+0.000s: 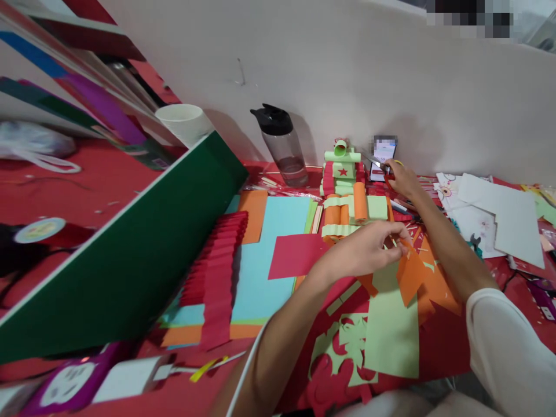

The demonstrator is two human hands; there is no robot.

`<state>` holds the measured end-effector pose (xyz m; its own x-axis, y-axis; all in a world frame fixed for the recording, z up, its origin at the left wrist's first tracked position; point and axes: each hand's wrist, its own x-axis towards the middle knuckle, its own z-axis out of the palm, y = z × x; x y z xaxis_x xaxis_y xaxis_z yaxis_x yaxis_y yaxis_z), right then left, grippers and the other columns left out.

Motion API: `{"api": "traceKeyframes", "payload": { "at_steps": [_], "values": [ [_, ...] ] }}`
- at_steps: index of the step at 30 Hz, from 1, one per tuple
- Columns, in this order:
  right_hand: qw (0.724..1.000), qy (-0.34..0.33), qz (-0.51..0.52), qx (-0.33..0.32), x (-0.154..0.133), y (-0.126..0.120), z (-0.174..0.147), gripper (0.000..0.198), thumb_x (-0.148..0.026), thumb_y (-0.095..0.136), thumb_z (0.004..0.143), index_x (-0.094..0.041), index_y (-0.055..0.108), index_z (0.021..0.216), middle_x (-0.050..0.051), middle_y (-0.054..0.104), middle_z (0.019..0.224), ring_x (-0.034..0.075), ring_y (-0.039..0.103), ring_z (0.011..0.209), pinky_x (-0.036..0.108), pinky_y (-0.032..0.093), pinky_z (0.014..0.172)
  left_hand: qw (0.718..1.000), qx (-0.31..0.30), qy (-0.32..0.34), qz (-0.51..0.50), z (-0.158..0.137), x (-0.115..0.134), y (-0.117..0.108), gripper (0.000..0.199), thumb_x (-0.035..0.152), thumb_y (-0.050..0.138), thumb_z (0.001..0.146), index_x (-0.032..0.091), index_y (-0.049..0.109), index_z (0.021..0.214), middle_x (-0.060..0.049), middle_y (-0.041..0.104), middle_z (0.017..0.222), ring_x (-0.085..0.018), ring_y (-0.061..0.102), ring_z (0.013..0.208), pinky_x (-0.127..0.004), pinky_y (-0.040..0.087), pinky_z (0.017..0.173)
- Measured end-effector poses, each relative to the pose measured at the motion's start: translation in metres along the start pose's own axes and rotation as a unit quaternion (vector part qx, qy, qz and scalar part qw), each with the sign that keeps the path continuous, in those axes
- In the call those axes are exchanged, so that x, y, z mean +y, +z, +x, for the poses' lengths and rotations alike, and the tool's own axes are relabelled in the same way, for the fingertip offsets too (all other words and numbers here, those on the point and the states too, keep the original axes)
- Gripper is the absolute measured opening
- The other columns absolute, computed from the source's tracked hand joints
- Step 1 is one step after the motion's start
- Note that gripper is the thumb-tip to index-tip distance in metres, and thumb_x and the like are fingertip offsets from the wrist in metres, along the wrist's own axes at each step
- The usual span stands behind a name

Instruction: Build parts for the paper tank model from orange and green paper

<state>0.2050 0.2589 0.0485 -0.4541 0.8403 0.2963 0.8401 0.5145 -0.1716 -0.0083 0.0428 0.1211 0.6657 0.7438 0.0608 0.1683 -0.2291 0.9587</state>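
My left hand (362,250) is closed in a pinch on a piece of orange paper (410,277), which hangs over a pale green sheet (393,330). Farther off, my right hand (405,179) grips a pair of scissors (374,160) by its handles, the blades pointing left in front of a phone (383,159) leaning on the wall. To the left of the scissors stands a paper tank model (343,168) with a red star. A second model of orange and green paper rolls (359,202) sits just beyond my left hand.
A water bottle (282,147) and a white cup (185,121) stand near the wall. A long green board (130,260) leans at left, beside stacked blue sheets (264,289) and pleated red paper (219,284). Green paper scraps (343,347) lie in front; white card (508,214) is at right.
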Motion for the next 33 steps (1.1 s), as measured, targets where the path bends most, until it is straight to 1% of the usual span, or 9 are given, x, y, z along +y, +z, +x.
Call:
{"api": "traceKeyframes", "payload": {
  "at_steps": [4,7,8,11,14,17,20,27,33],
  "values": [
    [0.991,0.052,0.089,0.085,-0.008,-0.019,-0.013,0.037,-0.027,0.063,0.089,-0.019,0.061,0.125,0.015,0.076,0.112,0.033,0.069,0.097,0.046,0.052,0.088,1.0,0.023,-0.014,0.005,-0.003,0.005,-0.002,0.009,0.024,0.061,0.092,0.019,0.068,0.093,-0.003,0.073,0.094,-0.016,0.064,0.08,-0.028,0.049,0.069],
    [0.968,0.064,0.189,0.148,-0.025,-0.046,-0.041,0.036,-0.045,0.065,0.094,-0.022,0.056,0.12,0.011,0.075,0.109,0.025,0.07,0.089,0.041,0.055,0.084,0.998,0.059,-0.031,-0.02,-0.005,0.006,-0.008,0.015,0.033,0.063,0.093,0.018,0.068,0.092,-0.004,0.071,0.088,-0.018,0.065,0.078,-0.028,0.049,0.066],
    [0.945,0.073,0.279,0.156,-0.032,-0.056,-0.054,0.038,-0.052,0.065,0.094,-0.024,0.054,0.118,0.009,0.074,0.107,0.022,0.07,0.081,0.038,0.056,0.076,0.996,0.074,-0.031,-0.04,-0.005,0.006,-0.011,0.016,0.034,0.064,0.093,0.018,0.067,0.09,-0.004,0.07,0.086,-0.018,0.066,0.077,-0.028,0.049,0.066],
    [0.867,0.083,0.487,0.07,-0.056,-0.085,-0.099,0.047,-0.069,0.067,0.09,-0.029,0.05,0.109,0.003,0.071,0.095,0.015,0.06,0.057,0.031,0.051,0.056,0.986,0.123,-0.025,-0.105,-0.002,0.001,-0.017,0.015,0.032,0.069,0.088,0.018,0.062,0.088,-0.002,0.069,0.08,-0.016,0.066,0.074,-0.027,0.05,0.065],
    [0.823,0.072,0.563,-0.017,-0.075,-0.099,-0.139,0.062,-0.075,0.079,0.073,-0.028,0.052,0.104,0.0,0.066,0.094,0.013,0.056,0.054,0.03,0.05,0.051,0.976,0.17,-0.015,-0.138,0.004,-0.005,-0.018,0.016,0.029,0.072,0.084,0.019,0.06,0.085,-0.001,0.068,0.075,-0.014,0.066,0.07,-0.026,0.048,0.065],
    [0.855,0.106,0.507,-0.022,-0.092,-0.098,-0.164,0.055,-0.057,0.091,0.07,-0.026,0.056,0.098,-0.001,0.061,0.091,0.014,0.057,0.065,0.029,0.051,0.059,0.97,0.191,-0.015,-0.148,0.01,-0.011,-0.015,0.018,0.031,0.072,0.083,0.019,0.059,0.083,-0.001,0.069,0.074,-0.014,0.065,0.069,-0.026,0.048,0.066],
    [0.879,0.139,0.456,0.002,-0.104,-0.093,-0.176,0.044,-0.047,0.088,0.077,-0.023,0.057,0.098,0.0,0.059,0.092,0.017,0.056,0.077,0.03,0.049,0.068,0.972,0.173,-0.027,-0.154,0.012,-0.014,-0.011,0.022,0.035,0.074,0.082,0.019,0.059,0.084,-0.001,0.07,0.075,-0.014,0.065,0.069,-0.027,0.049,0.067],
    [0.883,0.144,0.446,-0.023,-0.098,-0.103,-0.179,0.037,-0.042,0.083,0.08,-0.023,0.056,0.097,-0.002,0.057,0.09,0.016,0.052,0.076,0.029,0.045,0.071,0.991,0.076,-0.091,-0.062,0.008,-0.015,-0.011,0.026,0.043,0.069,0.088,0.018,0.062,0.083,-0.003,0.069,0.078,-0.017,0.065,0.073,-0.03,0.05,0.07],
    [0.884,0.087,0.443,-0.121,-0.085,-0.106,-0.175,0.043,-0.046,0.084,0.079,-0.022,0.066,0.11,0.004,0.066,0.106,0.025,0.062,0.101,0.037,0.052,0.092,0.993,0.02,-0.107,0.039,0.006,-0.011,-0.011,0.028,0.045,0.062,0.091,0.019,0.062,0.082,-0.002,0.066,0.076,-0.017,0.061,0.073,-0.03,0.047,0.068]
  ]
}}
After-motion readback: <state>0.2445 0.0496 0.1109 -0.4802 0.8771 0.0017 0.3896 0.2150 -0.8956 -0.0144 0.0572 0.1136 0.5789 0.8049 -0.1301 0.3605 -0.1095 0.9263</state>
